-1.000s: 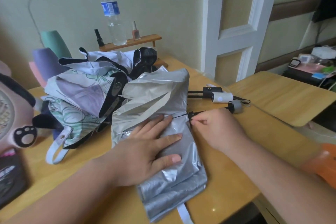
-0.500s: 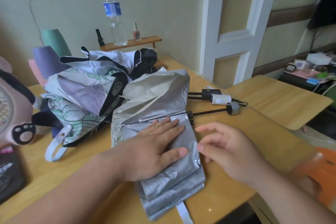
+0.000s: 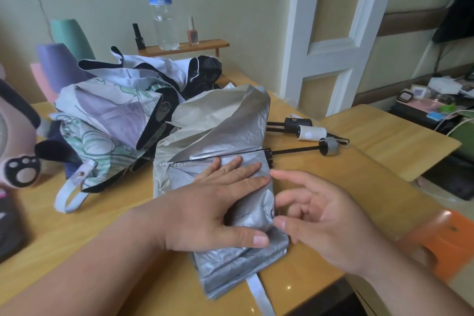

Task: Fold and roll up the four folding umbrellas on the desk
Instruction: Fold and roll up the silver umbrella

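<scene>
A silver umbrella (image 3: 225,133) lies on the wooden desk (image 3: 359,187), its canopy partly flattened into folds, its black shaft ending in a grey handle (image 3: 328,146). My left hand (image 3: 218,202) presses flat on the folded silver panels, fingers straight. My right hand (image 3: 323,218) hovers just right of the canopy edge, fingers spread and relaxed, thumb tip near a snap on the fabric, holding nothing. Behind lie crumpled umbrellas: a floral lavender-and-green one (image 3: 102,123) and a black-and-white one (image 3: 159,72). Their black handle (image 3: 297,122) and white handle (image 3: 310,133) lie side by side.
A water bottle (image 3: 161,5) and nail polish bottles stand on a small wooden shelf (image 3: 184,47) at the back. A pink plush thing (image 3: 15,141) sits at the left edge. An orange stool (image 3: 441,241) is at right, a second table (image 3: 389,141) beyond.
My right hand let go of the black rib tip near the shaft and moved down toward me beside the canopy edge, fingers now spread. My left hand stays pressed on the silver fabric.
</scene>
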Demonstrator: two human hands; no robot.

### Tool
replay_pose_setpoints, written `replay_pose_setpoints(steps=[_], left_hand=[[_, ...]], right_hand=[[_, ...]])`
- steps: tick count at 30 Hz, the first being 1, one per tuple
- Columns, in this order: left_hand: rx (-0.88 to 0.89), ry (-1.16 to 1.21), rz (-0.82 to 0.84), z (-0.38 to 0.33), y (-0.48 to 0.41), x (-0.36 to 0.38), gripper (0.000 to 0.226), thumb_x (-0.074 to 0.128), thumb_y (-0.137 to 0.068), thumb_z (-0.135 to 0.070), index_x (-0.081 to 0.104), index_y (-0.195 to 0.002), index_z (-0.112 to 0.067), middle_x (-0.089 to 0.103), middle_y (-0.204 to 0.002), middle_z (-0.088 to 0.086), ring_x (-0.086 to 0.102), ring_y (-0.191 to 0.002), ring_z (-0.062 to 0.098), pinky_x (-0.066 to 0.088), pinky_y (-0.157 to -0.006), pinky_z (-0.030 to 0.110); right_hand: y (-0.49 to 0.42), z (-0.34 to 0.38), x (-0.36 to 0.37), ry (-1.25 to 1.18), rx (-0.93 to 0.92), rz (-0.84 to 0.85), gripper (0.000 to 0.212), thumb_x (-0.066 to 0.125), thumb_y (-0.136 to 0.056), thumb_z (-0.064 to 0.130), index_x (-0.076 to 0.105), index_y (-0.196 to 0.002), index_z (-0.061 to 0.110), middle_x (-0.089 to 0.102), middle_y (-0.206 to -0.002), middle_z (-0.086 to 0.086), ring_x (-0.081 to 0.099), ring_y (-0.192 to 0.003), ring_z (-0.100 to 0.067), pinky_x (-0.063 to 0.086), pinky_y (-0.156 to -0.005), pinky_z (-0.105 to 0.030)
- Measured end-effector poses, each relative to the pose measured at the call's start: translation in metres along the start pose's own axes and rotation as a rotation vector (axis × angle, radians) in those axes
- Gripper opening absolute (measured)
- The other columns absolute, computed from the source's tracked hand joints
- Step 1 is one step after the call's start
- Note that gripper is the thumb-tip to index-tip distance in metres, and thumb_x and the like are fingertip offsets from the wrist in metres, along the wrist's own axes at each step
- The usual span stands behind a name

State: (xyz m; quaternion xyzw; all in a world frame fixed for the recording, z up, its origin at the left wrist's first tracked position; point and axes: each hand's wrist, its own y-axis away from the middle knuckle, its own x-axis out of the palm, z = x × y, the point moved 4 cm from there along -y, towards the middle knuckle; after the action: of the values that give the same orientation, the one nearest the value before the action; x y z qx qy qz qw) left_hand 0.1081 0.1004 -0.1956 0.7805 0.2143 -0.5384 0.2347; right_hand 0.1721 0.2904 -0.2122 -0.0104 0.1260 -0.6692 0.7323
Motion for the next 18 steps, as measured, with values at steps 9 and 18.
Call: replay_pose_setpoints(steps=[9,18], left_hand=[[0.03,-0.014,0.007,-0.004,0.001,0.001,0.106,0.048,-0.079,-0.088,-0.004,-0.161,-0.045,-0.017,-0.166,-0.025,-0.031,-0.145,-0.007,-0.018,-0.125,0.04],[0.039,-0.036,0.012,-0.007,0.002,0.004,0.112,0.054,-0.076,-0.087,-0.01,-0.159,-0.046,-0.019,-0.166,-0.023,-0.032,-0.146,-0.006,-0.016,-0.125,0.042]], right_hand=[[-0.003,0.001,0.003,0.0,-0.068,0.024,0.064,0.078,-0.077,0.012,0.062,-0.13,0.043,0.074,-0.107,-0.004,0.059,-0.07,-0.015,0.052,-0.067,-0.032],[-0.014,0.004,0.003,-0.053,-0.083,0.046,0.05,0.075,-0.087,0.011,0.06,-0.133,0.024,0.073,-0.11,-0.004,0.061,-0.074,-0.015,0.055,-0.073,-0.026]])
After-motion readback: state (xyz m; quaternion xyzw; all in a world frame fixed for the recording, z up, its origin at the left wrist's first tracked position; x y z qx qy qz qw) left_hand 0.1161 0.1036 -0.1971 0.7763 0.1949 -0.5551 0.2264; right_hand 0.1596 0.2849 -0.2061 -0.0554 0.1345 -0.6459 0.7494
